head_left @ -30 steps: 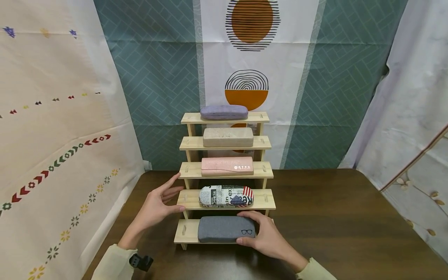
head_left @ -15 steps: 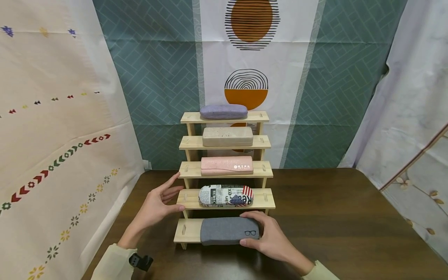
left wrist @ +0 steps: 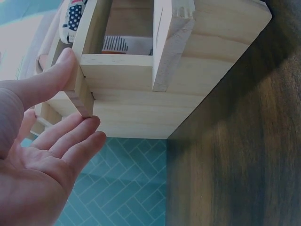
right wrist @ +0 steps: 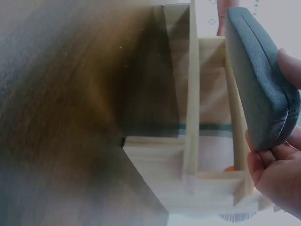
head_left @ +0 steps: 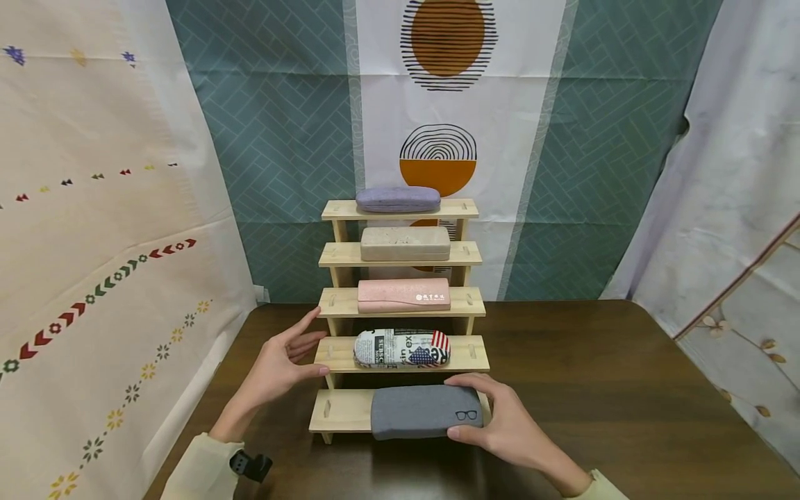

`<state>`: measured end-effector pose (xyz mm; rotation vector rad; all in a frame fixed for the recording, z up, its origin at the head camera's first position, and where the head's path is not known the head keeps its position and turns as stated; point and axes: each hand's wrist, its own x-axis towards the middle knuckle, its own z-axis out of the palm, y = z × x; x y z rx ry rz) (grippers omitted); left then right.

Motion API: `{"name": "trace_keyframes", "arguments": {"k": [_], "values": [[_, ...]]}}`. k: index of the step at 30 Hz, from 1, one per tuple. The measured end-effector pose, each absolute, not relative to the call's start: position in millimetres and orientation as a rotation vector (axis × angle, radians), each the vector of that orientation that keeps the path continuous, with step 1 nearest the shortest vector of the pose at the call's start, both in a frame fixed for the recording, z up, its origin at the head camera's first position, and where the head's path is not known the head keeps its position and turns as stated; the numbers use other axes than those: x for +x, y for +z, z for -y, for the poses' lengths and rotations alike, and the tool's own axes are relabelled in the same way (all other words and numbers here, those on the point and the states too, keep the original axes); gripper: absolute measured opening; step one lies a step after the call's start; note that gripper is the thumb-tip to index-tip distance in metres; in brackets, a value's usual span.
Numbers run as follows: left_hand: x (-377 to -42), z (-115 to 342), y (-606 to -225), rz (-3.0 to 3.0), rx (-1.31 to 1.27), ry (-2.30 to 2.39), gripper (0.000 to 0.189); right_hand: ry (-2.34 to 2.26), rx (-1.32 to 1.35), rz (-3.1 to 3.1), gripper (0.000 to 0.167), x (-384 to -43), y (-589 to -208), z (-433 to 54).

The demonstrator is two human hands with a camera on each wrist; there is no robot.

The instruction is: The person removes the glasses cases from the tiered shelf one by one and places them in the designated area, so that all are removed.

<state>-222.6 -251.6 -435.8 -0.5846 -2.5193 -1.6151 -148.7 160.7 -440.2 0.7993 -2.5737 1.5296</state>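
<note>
A stepped wooden display stand (head_left: pixel 340 411) faces me, with a case on each upper tier. With thumb and fingers, my right hand (head_left: pixel 505 425) grips the right end of a grey fabric glasses case (head_left: pixel 419 412) printed with a small glasses outline. The case overlaps the bottom tier's right part in the head view; in the right wrist view, the grey case (right wrist: pixel 258 80) shows its seam, held between thumb and fingers. At the stand's left side, my left hand (head_left: pixel 282 364) holds a shelf end, thumb and fingertips on either side of the plank (left wrist: pixel 81 94) in the left wrist view.
Going up the tiers are a newsprint-and-flag case (head_left: pixel 402 348), a pink case (head_left: pixel 403 296), a cream case (head_left: pixel 405 244) and a purple case (head_left: pixel 398 199). A dark wooden table (head_left: pixel 581 389) lies beneath, with patterned cloths (head_left: pixel 287 139) hanging behind and beside it.
My right hand has moved the grey glasses case to the right along the bottom tier and slightly toward me. The left hand has stayed at the stand's left side.
</note>
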Motion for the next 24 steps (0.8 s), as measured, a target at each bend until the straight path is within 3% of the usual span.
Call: {"name": "trace_keyframes", "arguments": {"k": [10, 24], "values": [[-223.0, 251.5, -436.1, 2.535, -0.584, -1.585, 0.107, 1.521, 0.726, 2.591, 0.055, -149.4, -428.9, -188.5], [-223.3, 251.3, -436.9, 2.531, -0.579, -1.583, 0.106, 1.579, 0.86, 2.49, 0.056, -155.2, -401.6, -248.9]]}}
